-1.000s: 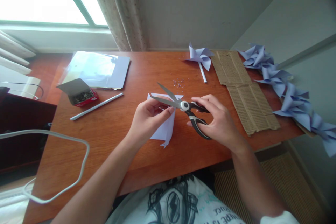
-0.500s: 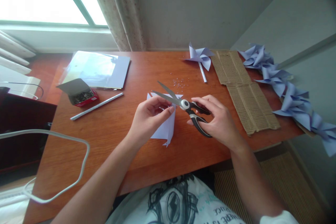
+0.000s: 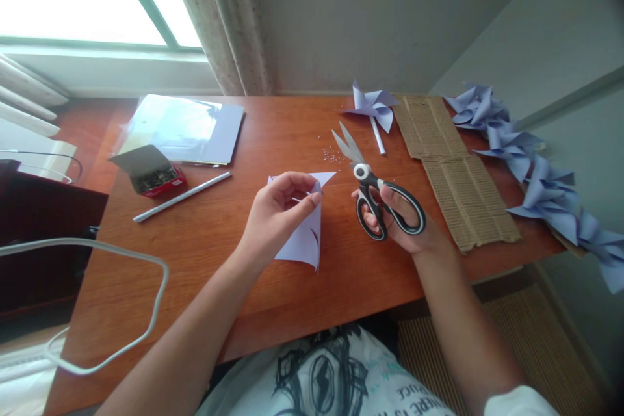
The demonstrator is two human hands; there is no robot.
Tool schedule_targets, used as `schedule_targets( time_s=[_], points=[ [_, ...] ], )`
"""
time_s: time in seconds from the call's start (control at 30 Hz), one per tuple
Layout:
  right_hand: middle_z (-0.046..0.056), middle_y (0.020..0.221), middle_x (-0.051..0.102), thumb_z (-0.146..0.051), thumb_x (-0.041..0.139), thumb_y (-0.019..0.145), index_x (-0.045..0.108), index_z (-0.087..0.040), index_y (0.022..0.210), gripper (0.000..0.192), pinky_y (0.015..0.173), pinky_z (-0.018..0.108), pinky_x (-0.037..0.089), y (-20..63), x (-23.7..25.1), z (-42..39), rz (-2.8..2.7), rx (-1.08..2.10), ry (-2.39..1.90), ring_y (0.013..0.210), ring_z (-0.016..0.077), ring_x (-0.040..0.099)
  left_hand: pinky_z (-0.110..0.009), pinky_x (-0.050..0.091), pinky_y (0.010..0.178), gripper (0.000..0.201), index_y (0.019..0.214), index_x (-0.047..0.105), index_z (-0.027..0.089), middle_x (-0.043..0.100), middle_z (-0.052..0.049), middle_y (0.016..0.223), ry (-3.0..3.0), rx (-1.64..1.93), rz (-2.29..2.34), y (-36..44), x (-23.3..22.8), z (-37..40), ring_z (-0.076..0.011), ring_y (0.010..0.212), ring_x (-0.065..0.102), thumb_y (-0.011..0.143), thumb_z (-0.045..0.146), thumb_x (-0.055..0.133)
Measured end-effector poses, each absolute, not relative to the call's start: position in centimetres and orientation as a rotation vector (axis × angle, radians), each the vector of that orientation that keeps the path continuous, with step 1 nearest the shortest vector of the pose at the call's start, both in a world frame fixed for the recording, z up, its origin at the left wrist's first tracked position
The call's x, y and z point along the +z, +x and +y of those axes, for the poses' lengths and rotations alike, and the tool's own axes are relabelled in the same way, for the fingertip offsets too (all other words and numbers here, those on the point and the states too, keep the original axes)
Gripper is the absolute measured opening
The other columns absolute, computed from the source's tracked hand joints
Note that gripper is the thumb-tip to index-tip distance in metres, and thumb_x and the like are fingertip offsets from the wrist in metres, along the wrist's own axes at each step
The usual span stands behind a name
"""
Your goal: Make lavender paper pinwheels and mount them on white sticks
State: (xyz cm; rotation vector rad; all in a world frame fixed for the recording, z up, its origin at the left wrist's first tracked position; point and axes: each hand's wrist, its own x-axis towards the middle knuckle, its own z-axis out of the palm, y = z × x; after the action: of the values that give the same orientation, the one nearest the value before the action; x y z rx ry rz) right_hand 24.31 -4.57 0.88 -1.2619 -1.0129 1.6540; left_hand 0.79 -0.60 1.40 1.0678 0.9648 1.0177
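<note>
My left hand (image 3: 284, 208) pinches a cut sheet of pale paper (image 3: 299, 244) between thumb and fingers, over the middle of the table. Its lower part hangs curled and one pointed corner sticks out to the right. Part of the paper is hidden behind the fingers. In my right hand (image 3: 404, 231) is a pair of black-and-white scissors (image 3: 362, 173). Their blades are slightly apart and point up and to the left, away from the paper. My right thumb and fingers pass through or around the handle loops.
Tiny scattered bits (image 3: 333, 156) lie beyond the hands. A pinwheel (image 3: 372, 105) lies at the back, beside corrugated cardboard (image 3: 455, 166). Several pinwheels (image 3: 546, 182) line the right edge. To the left are a rolled paper stick (image 3: 182, 196), a red box (image 3: 158, 180), papers (image 3: 185, 127) and a white cable (image 3: 158, 299).
My right hand has drawn the scissors right, away from the paper, and turned them so the blades point more upward. My left hand keeps its pinch, and the paper's lower edge has shifted slightly.
</note>
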Motion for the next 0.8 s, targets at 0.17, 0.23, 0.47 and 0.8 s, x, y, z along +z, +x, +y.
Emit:
schedule_targets(
  time_s=[0.17,0.23,0.47,0.8],
  points=[
    [0.004,0.077,0.066,-0.06,0.063,0.09,0.07,-0.019,0.117,0.049,0.052,0.028,0.043,24.5,0.4,-4.7,-1.022,1.604,-1.258,0.059,0.0152,0.053,-0.025,0.049,0.072,0.025,0.09,0.071,0.018,0.071,-0.004,0.092,1.11,1.011,0.983,0.7,1.1,-0.4,-0.0154,0.081,0.063,0.075,0.033,0.085],
    [0.005,0.079,0.067,-0.061,0.061,0.091,0.069,-0.017,0.118,0.052,0.052,0.028,0.044,24.9,0.3,-4.8,-1.023,1.622,-1.24,0.06,0.015,0.055,-0.025,0.049,0.072,0.025,0.091,0.071,0.018,0.071,-0.004,0.092,1.121,1.009,0.985,0.7,1.0,-0.4,-0.0153,0.081,0.063,0.076,0.033,0.085],
    [0.007,0.085,0.069,-0.069,0.049,0.092,0.069,-0.019,0.117,0.06,0.06,0.033,0.052,25.3,0.4,-5.0,-1.092,1.604,-1.229,0.071,0.0203,0.064,-0.024,0.047,0.071,0.025,0.09,0.071,0.018,0.07,-0.004,0.092,1.11,1.014,0.991,0.7,0.9,-0.4,-0.0139,0.08,0.062,0.075,0.032,0.085],
    [0.002,0.086,0.066,-0.051,0.088,0.067,0.068,-0.018,0.111,0.059,0.06,0.029,0.057,24.7,0.1,-5.3,-1.127,1.143,-1.618,0.07,0.016,0.064,-0.025,0.049,0.072,0.026,0.091,0.072,0.018,0.072,-0.005,0.093,1.115,1.006,0.994,0.7,0.8,-0.4,-0.0151,0.081,0.064,0.075,0.034,0.085]
  ],
)
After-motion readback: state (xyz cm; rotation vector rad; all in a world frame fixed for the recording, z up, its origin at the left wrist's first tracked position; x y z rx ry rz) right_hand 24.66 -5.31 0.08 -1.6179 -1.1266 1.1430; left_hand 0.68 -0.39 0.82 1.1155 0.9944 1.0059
